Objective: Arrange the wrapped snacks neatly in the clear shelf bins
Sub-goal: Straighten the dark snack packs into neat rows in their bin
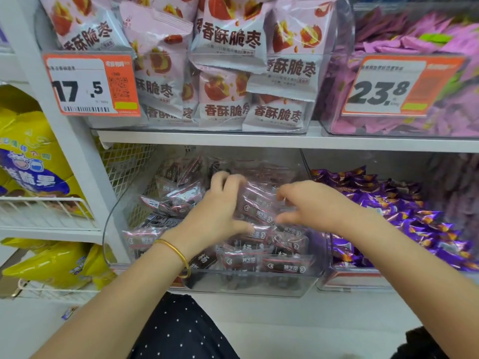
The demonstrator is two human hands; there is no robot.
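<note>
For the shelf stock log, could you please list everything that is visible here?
dark wrapped snacks: many, dark brown in clear wrappers, in the lower middle clear bin
purple wrapped snacks: many, purple and orange, lower right bin
jujube bags: several, pink and white, upper middle bin
flat packets: many, magenta, upper right bin
17.5 price tag: one, orange and white, upper middle bin front
23.8 price tag: one, orange and white, upper right bin front
yellow bags: several, yellow, wire racks at left
bangle: one, gold, left wrist
dotted garment: one, dark with white dots, bottom
left hand: grips dark wrapped snacks
right hand: fingers curled at the same snacks, grip blurred
</note>
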